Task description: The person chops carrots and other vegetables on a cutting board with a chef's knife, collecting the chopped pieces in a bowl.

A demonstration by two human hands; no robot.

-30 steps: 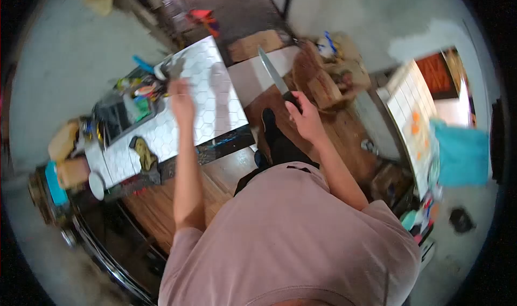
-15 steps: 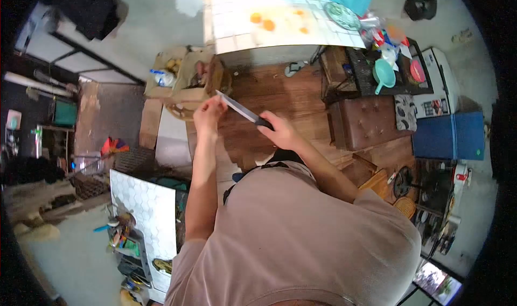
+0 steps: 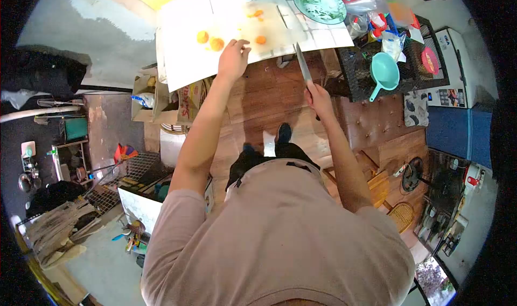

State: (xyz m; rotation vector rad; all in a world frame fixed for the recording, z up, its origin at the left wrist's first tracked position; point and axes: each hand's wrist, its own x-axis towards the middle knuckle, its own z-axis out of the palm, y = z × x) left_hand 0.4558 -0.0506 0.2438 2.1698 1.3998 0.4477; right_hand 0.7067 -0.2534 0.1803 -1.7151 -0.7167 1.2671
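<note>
"What's the knife (image 3: 304, 65) like?"

"Long, slim, bare metal blade; the handle is mostly covered. It's right of centre in the upper frame, tilted, tip upward and leaning left."

"And the orange chunks (image 3: 216, 44)?"

"Two rounded ones sit close together, upper left of centre. Another lies farther right on the cutting board (image 3: 276, 27), with smaller bits above it."

"The board itself?"

"Whitish, lying flat at top centre, its left side lost in glare."

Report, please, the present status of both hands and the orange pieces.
Right hand grips knife, tip pointing forward. Left hand open, close to orange pieces. No obstacle seen between left hand and pieces.
</note>
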